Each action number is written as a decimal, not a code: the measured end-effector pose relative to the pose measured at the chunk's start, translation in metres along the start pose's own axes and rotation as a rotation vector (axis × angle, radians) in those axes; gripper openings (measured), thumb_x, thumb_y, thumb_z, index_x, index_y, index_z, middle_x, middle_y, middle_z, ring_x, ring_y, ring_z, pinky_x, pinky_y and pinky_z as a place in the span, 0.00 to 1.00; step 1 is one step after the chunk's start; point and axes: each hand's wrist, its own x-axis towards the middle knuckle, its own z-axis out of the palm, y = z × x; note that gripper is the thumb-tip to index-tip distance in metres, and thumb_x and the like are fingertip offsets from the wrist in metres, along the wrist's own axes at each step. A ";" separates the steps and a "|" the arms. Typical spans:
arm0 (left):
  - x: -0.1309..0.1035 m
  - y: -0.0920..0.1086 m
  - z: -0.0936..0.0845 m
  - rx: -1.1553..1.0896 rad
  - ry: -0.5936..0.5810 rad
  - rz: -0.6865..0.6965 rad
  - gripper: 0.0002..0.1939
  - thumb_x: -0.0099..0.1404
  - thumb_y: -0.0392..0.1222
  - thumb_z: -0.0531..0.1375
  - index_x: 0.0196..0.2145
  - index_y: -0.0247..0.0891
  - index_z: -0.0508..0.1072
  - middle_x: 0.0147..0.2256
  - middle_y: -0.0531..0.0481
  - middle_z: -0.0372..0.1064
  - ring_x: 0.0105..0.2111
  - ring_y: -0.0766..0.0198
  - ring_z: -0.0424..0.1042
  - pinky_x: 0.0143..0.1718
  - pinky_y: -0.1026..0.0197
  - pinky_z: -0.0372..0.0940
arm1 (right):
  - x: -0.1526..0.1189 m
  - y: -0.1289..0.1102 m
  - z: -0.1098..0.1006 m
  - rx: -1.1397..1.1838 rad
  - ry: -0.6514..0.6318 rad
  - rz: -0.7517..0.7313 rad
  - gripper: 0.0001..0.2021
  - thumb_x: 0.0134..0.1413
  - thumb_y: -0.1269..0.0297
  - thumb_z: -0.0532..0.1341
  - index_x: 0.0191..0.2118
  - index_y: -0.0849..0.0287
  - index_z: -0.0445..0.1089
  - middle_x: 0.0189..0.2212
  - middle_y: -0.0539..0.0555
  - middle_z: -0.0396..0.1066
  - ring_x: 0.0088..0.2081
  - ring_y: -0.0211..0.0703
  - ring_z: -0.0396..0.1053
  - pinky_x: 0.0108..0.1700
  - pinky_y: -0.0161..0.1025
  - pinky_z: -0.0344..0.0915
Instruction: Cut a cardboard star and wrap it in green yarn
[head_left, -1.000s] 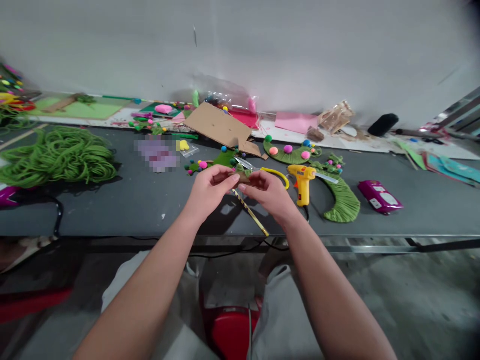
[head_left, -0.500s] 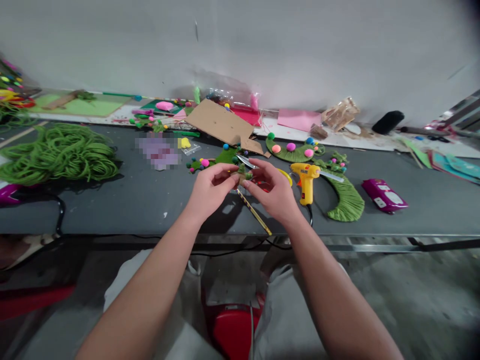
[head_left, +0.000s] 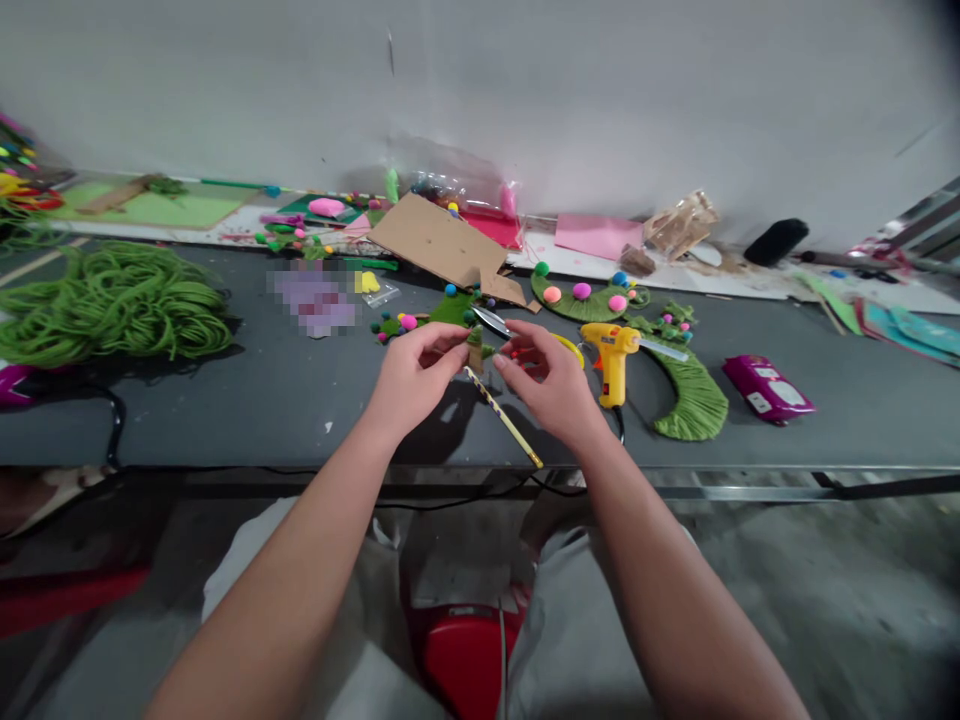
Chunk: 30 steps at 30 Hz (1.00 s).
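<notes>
My left hand (head_left: pixel 420 375) pinches a small cardboard piece with green yarn on it (head_left: pixel 475 352). Just right of that piece is my right hand (head_left: pixel 546 378), its thumb and fingers curled apart; the thumb tip is close to the yarn, and whether it touches I cannot tell. Scissors (head_left: pixel 491 321) lie behind, their yellow and red handles partly covered by my right hand. A patterned pencil (head_left: pixel 506 420) rests below the hands. To the right are a yellow glue gun (head_left: pixel 613 365) and a green yarn-wrapped curve (head_left: pixel 686 400).
A heap of green yarn (head_left: pixel 120 305) covers the table's left side. Cardboard (head_left: pixel 435 240) and a pompom-covered green piece (head_left: pixel 577 300) lie at the back. A purple packet (head_left: pixel 769 388) sits at the right. A black cord runs along the front edge.
The small piece has turned more upright in my left hand. My right thumb and fingers have drawn back from it and opened slightly.
</notes>
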 end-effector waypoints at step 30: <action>0.004 -0.014 -0.030 -0.105 0.192 -0.159 0.18 0.54 0.41 0.70 0.43 0.35 0.76 0.37 0.48 0.74 0.35 0.63 0.73 0.35 0.61 0.71 | 0.000 0.016 -0.010 -0.206 -0.055 0.005 0.11 0.63 0.55 0.61 0.35 0.55 0.76 0.30 0.52 0.76 0.31 0.45 0.69 0.35 0.43 0.61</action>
